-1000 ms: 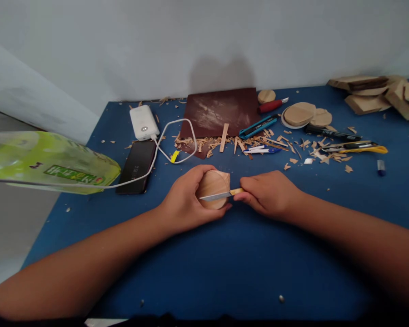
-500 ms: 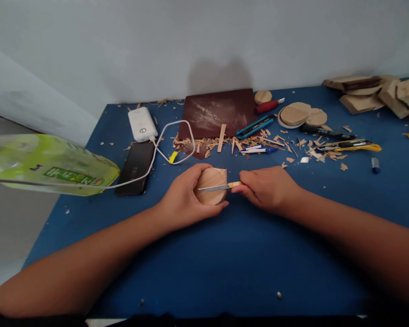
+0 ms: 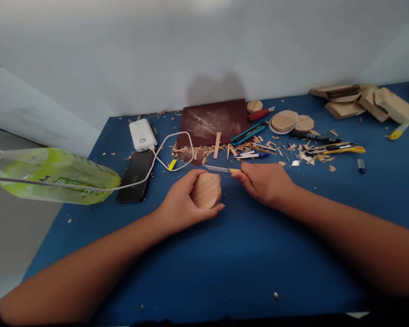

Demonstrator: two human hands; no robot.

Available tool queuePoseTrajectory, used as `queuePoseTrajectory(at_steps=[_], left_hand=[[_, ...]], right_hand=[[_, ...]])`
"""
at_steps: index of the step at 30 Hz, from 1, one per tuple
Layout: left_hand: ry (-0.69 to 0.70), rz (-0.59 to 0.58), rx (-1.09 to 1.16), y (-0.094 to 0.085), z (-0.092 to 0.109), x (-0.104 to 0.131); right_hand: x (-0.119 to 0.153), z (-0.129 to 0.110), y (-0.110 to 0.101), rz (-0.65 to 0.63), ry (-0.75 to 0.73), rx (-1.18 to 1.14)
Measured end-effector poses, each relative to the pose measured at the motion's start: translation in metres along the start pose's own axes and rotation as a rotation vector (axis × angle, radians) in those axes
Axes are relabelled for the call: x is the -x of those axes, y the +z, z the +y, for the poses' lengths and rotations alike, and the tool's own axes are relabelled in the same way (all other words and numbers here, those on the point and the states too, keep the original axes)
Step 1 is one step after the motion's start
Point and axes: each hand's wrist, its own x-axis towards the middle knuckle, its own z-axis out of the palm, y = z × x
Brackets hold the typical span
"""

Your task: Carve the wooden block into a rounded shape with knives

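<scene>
My left hand (image 3: 184,197) grips a roundish wooden disc (image 3: 206,190) from its left side, thumb along the near edge. One corner of the disc juts out at the upper right. In my right hand (image 3: 264,181) is a knife (image 3: 221,169) with a thin blade pointing left and a yellowish handle part showing at my fingers. The blade lies just beyond the disc's far edge, apart from it as far as I can see. Wood shavings (image 3: 204,152) are scattered on the blue table (image 3: 197,272) past both hands.
At the back lie a brown sheet (image 3: 211,120), a red-handled knife (image 3: 261,113), a teal cutter (image 3: 248,134), wooden discs (image 3: 284,121), a black marker (image 3: 315,137) and wood blocks (image 3: 347,109). On the left are a phone (image 3: 135,177), a white power bank (image 3: 142,135) with cable and a green-labelled bottle (image 3: 61,175).
The knife has moved off the disc's top to beyond its far edge. My left hand has tilted the disc slightly, and the camera view has shifted a little.
</scene>
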Motion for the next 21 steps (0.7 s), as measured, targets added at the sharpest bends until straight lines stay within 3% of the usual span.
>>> queuePoseTrajectory(at_steps=[4, 10, 21], left_hand=[[0.018, 0.058, 0.006, 0.005, -0.005, -0.002], [0.097, 0.099, -0.005, 0.011, -0.007, 0.000], [0.083, 0.087, -0.005, 0.011, -0.005, 0.004]], right_hand=[[0.007, -0.003, 0.006, 0.015, -0.119, -0.099], [0.014, -0.010, 0.009, -0.060, -0.291, -0.173], [0.014, -0.011, 0.009, -0.067, -0.278, -0.174]])
